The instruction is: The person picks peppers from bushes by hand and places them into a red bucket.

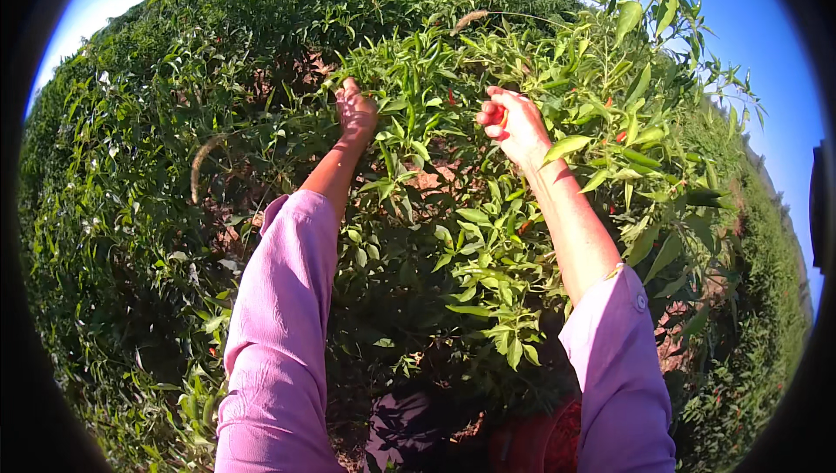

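Chili pepper plants (411,81) with upright green pods stand in front of me. My left hand (356,110) is at their left side, its fingertips among leaves; whether it grips a stem or pod is unclear. To the right, my right hand (513,121) has curled fingers around a small orange-red thing, which looks like a chili pepper (504,117). Between the hands a red chili pepper (451,97) hangs among the leaves. More red pods (620,137) show on the branches right of my right hand.
A red bucket or tub (545,437) is partly visible at the bottom, beside my right sleeve. Dense plants surround me on both sides, with reddish soil (428,179) between stems. Tall leafy branches (627,22) rise at the upper right. A dry grass seed head (469,21) arches above the plants.
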A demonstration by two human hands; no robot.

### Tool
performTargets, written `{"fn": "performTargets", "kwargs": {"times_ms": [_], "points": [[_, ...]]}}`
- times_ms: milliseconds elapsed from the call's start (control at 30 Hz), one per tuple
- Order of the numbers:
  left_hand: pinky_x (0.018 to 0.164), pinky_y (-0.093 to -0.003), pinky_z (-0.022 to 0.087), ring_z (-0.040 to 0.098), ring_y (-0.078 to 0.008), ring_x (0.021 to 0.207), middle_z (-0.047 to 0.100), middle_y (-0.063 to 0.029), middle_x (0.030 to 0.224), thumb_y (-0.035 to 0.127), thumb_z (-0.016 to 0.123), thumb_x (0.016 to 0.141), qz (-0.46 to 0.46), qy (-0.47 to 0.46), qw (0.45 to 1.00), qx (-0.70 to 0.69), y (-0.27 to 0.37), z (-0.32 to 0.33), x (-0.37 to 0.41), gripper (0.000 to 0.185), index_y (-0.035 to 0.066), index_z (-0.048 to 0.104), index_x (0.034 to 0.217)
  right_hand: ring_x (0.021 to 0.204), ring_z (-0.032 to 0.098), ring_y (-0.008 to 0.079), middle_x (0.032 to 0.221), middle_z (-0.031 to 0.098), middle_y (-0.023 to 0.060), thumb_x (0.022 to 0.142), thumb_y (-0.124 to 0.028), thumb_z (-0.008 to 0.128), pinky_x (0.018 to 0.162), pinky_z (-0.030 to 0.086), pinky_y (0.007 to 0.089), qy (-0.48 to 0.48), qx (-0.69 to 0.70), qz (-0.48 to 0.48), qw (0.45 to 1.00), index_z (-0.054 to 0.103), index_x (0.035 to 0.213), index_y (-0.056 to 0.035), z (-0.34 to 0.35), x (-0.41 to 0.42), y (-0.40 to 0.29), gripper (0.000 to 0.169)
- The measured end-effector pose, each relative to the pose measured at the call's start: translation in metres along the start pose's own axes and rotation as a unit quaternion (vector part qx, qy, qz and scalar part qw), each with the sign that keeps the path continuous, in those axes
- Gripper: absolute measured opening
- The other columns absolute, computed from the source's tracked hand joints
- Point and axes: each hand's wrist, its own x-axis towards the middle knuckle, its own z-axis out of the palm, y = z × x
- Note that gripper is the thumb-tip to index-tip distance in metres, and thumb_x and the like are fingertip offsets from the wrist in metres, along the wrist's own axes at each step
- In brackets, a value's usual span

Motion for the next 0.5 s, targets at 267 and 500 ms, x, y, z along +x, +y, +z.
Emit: {"fn": "performTargets", "kwargs": {"times_ms": [267,500], "points": [[0.072,-0.0354,0.049,0.059,-0.0272,0.088,0.059,-0.0138,0.09,0.008,0.064,0.067,0.036,-0.063,0.99,0.119,-0.004,-0.015,-0.004,0.021,0.006,0.056,0.087,0.054,0.049,0.0101,0.068,0.052,0.0025,0.087,-0.015,0.047,0.037,0.031,0.017,-0.017,-0.063,0.041,0.997,0.049,0.098,-0.0083,0.009,0.001,0.023,0.013],[0.067,-0.0388,0.048,0.06,-0.031,0.075,0.062,-0.0157,0.079,0.025,0.053,0.074,-0.018,-0.045,0.995,0.09,-0.036,-0.028,-0.007,0.023,0.005,0.062,0.08,0.062,0.051,0.0055,0.077,0.053,-0.0005,0.089,-0.018,0.046,0.047,0.039,0.0164,-0.046,-0.092,-0.001,0.995,0.051,0.1,-0.0083,0.039,0.008,0.042,0.015]]}}
